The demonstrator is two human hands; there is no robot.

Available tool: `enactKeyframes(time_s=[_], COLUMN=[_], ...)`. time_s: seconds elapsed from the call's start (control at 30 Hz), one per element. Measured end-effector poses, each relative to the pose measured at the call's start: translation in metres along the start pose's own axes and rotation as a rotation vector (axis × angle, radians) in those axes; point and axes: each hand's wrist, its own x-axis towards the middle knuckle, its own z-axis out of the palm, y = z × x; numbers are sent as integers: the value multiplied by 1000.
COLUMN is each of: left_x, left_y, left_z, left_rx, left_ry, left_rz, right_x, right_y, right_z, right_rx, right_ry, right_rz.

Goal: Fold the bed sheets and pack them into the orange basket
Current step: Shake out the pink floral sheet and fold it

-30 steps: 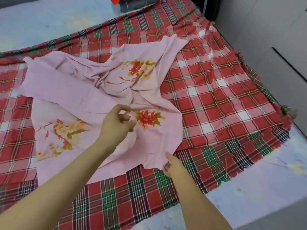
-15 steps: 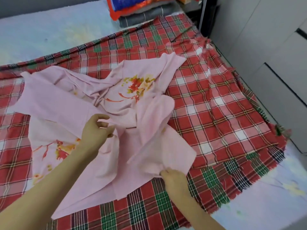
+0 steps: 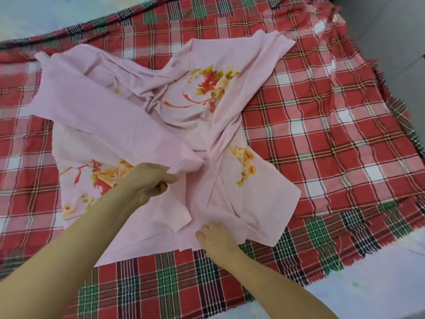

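A crumpled pink sheet with red and yellow flower prints lies on top of a red, green and white plaid sheet spread over the bed. My left hand pinches a fold of the pink sheet near its middle, thumb and fingers closed on the cloth. Near the pink sheet's front edge, my right hand grips the fabric, with its fingers partly tucked under the cloth. The orange basket is not in view.
The plaid sheet's frayed edge runs along the front right, with pale blue mattress beyond it. More pale mattress shows at the back left. A grey wall or cupboard stands at the right.
The raised flap of pink sheet has dropped back flat onto the bed. My left hand moved right toward the middle with its fold. The camera tilted down, so the stacked items at the back left view.
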Motion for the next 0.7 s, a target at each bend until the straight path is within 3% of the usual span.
enactKeyframes(time_s=[0.17, 0.27, 0.33, 0.43, 0.47, 0.5, 0.57, 0.7], left_x=[2, -4, -10, -27, -36, -43, -63, -111], left_y=[-13, -17, -17, -15, -15, -16, -17, -12], left_z=[-22, -30, -33, -36, -37, -36, -38, -45], left_rx=[112, 106, 44, 11, 2, 4, 14, 56], left_ry=[100, 198, 217, 237, 242, 247, 268, 296], left_rz=[190, 324, 377, 462, 496, 517, 553, 611], right_x=[27, 31, 27, 12, 4, 0, -14, -50], right_y=[-22, -24, -19, -9, -10, -6, -2, -7], right_z=[17, 16, 15, -2, -14, -22, -54, -142], right_rx=[133, 122, 242, 591, 716, 809, 974, 985], right_ry=[-155, -17, 50, 204, 330, 438, 493, 635], right_rz=[225, 207, 222, 270, 309, 411, 520, 395])
